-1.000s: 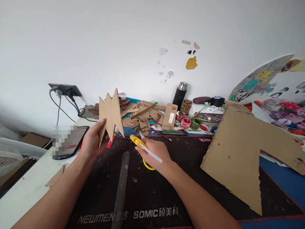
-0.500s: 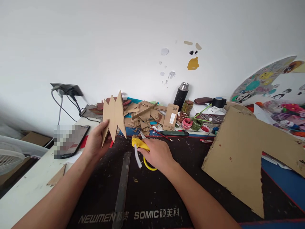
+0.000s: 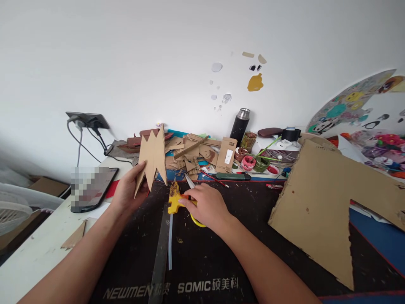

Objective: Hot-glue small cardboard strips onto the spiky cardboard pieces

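Note:
My left hand (image 3: 131,185) grips a zigzag-cut piece of cardboard (image 3: 152,154) upright, its pointed teeth facing up and down. To the right, my right hand (image 3: 209,204) is closed around a yellow hot glue gun (image 3: 174,198). A pale glue stick (image 3: 170,247) sticks out of the gun's rear, toward me. The gun's nozzle is near the cardboard's lower right tooth, apart from it. Scissors (image 3: 190,181) with a yellow handle lie partly hidden under my right hand. A dark metal ruler (image 3: 160,257) rests on the black mat below the gun.
A large cut cardboard sheet (image 3: 313,211) covers the right side of the black mat (image 3: 133,257). Cardboard scraps (image 3: 191,154), paint jars (image 3: 248,162) and a black thermos (image 3: 240,125) line the wall. A phone (image 3: 98,190) stands at left, near plugged-in cables (image 3: 103,141).
My right hand has turned the glue gun, so its glue stick now points straight back toward me and shows more length. The cardboard piece in my left hand has shifted slightly right.

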The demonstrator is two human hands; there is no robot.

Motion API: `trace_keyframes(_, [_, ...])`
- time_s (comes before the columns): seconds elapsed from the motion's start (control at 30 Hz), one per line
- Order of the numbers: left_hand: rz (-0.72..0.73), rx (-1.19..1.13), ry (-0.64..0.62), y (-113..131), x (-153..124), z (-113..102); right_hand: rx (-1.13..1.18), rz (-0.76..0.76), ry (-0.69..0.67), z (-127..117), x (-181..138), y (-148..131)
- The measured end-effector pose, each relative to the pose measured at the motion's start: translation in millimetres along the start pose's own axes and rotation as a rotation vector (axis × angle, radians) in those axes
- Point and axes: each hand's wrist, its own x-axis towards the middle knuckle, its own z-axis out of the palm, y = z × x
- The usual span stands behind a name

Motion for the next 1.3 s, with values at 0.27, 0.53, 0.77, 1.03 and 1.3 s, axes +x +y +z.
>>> trace_keyframes(0.27, [0.055,0.082,-0.091,-14,7,-11,0.677,0.161,0.178,2,3,5])
trace_keyframes(0.53, [0.062,0.12,-0.177,-19,-3,-1,1.274,0.303,0.09,-5,8,5])
trace_keyframes(0.77, [0.063,0.115,-0.119,-19,-13,10,1.353,0.321,-0.028,-7,8,5])
trace_keyframes(1.03, [0.143,0.168,-0.192,-23,-14,7,1.259,0.298,-0.018,-2,8,6])
trace_keyframes(1.3, [0.123,0.161,-0.112,-20,-14,6,1.185,0.323,-0.036,-1,8,5])
